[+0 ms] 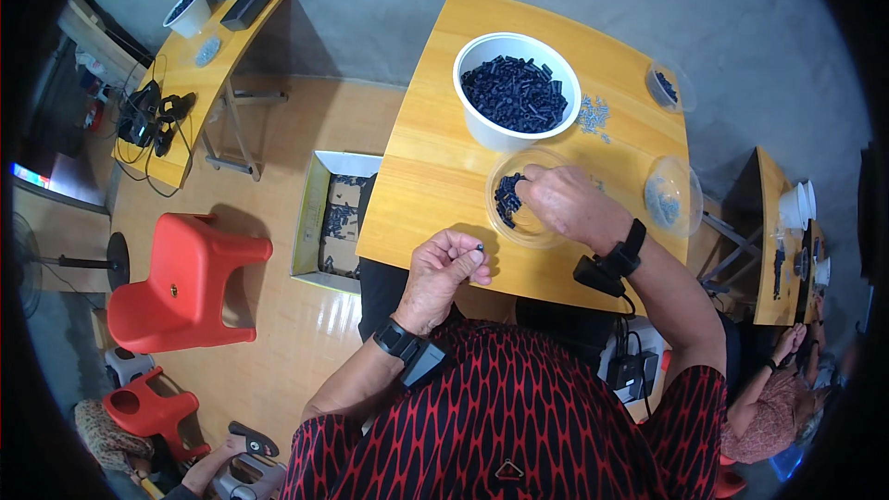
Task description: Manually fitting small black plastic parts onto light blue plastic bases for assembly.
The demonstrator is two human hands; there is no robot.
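My left hand (444, 270) is closed in a pinch over the table's near edge. A small dark piece (480, 247) shows at its fingertips. Into a shallow clear round tub (537, 236) reaches my right hand (569, 204), fingers drawn together at a heap of small dark cylindrical pieces (507, 200); whatever they pinch is hidden. Just beyond that tub stands a white bucket (500, 136) filled with black tube-like pieces (516, 93). Small silvery parts (593, 115) lie loose on the wood right of the bucket.
Along the right side of the table (417, 213) sit a lidded clear tub (669, 194) and a small tub of dark pieces (663, 88). An open box (310, 222) with dark pieces is on the floor at left, near a red chair (176, 287). Other people sit at both lower sides.
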